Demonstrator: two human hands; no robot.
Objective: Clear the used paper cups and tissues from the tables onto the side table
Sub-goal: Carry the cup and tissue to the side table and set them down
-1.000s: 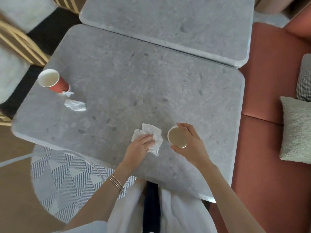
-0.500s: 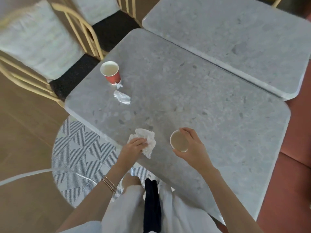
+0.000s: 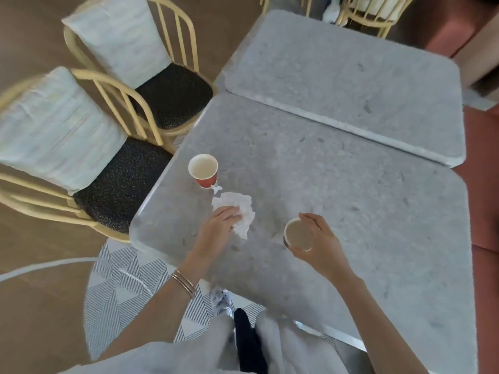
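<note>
My left hand (image 3: 217,226) grips a crumpled white tissue (image 3: 241,210) low over the near grey table (image 3: 359,211). Just beyond it stands a red paper cup (image 3: 203,171), upright, with a small scrap of tissue (image 3: 217,188) at its base. A second paper cup (image 3: 297,235) is held in my right hand (image 3: 321,248), fingers curled round its rim and side, above the table's near part. I cannot tell whether another tissue lies under the one I hold.
A second grey table (image 3: 351,85) butts against the far edge. Two yellow chairs with pale cushions (image 3: 159,98) (image 3: 108,184) stand at the left. A patterned rug (image 3: 127,290) lies on the floor below, and a red bench (image 3: 483,190) runs along the right.
My left hand has carried the tissue away from the near edge to just in front of the red cup. My right hand still holds its cup. The view has swung left.
</note>
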